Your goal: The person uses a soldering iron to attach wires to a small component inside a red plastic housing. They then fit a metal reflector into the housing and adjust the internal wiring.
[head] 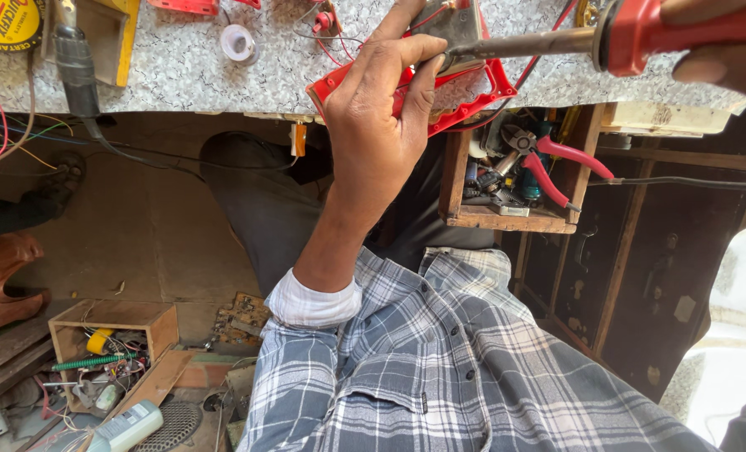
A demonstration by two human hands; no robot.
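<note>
The left hand (381, 109) is gripping a red casing (473, 92) while the right hand (724, 54), at two o'clock, is clutching a soldering iron (557, 40) whose tip, seemingly touching fingers, is risking burns.

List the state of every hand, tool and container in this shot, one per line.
left hand: closed on the red-framed part at the counter edge.
right hand: gripping the soldering iron handle.
soldering iron: held level, tip at the red-framed part.
red-framed part: overhanging the counter edge.
wooden drawer: open, full of tools.
red-handled pliers: lying in the drawer, handles spread.
wooden box: open on the floor.
</note>
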